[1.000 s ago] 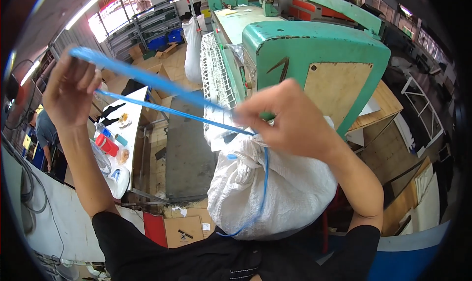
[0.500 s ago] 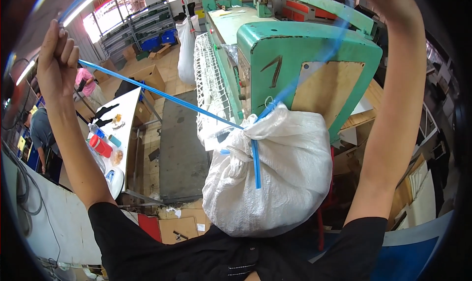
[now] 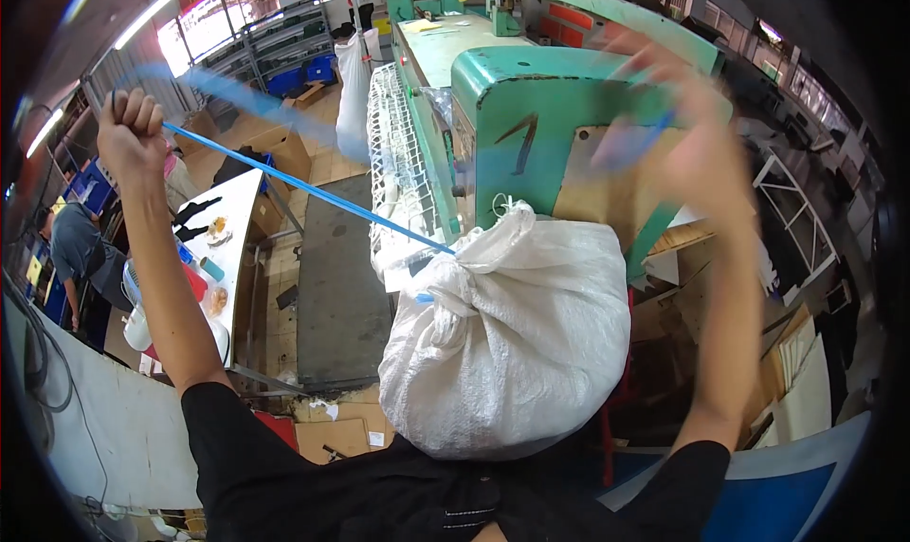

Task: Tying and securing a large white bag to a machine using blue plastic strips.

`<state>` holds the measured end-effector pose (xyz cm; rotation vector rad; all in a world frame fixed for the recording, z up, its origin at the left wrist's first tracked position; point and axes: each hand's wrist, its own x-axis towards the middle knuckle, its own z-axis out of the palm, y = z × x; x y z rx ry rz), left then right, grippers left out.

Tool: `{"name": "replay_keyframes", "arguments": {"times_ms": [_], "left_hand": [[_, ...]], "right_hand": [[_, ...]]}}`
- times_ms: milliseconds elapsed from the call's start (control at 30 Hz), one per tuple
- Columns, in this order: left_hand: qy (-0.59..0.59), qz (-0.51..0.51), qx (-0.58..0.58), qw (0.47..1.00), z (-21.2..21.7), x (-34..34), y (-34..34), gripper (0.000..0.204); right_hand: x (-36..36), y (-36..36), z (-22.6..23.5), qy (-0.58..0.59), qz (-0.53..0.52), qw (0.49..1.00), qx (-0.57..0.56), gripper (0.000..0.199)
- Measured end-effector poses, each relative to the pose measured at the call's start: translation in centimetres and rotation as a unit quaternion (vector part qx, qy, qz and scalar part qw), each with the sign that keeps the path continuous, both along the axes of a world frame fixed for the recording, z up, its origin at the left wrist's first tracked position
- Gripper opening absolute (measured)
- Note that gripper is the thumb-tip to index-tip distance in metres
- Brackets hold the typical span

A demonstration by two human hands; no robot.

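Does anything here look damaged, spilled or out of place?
Nothing stands out as damaged or spilled. The white woven sack is bunched shut at its neck, with a blue strap pulled taut from it to the left hand. The right hand is only motion-blurred.

The sack [image 3: 512, 343] in the middle of the frame is looking like woven white plastic cloth, matt and slightly coarse, creasing hard where it's bunching at the neck. The blue strap [image 3: 313, 193] running up to the upper left is coming across as flat, smooth plastic with a bit of sheen. The green machine [image 3: 531, 115] behind is showing painted metal, semi-glossy, scuffed at the edges, with a bare wood-looking panel [image 3: 607, 177] set in. Cardboard [image 3: 332, 438] at the bottom is looking dull brown.
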<state>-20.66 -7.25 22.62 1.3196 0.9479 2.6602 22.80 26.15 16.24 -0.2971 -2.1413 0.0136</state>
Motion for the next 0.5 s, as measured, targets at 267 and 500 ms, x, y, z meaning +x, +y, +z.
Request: {"name": "replay_keyframes", "arguments": {"times_ms": [267,500], "left_hand": [[-0.111,0.266,0.036,0.957,-1.0,-6.0,-1.2,0.044],[-0.149,0.206,-0.046,0.966,-2.2,-10.6,-2.4,0.041]], "right_hand": [[-5.8,-8.7,-12.2,-0.020,0.309,0.842,-0.442,0.024],[-5.7,-8.3,-13.6,0.018,0.328,0.864,-0.382,0.028]]}}
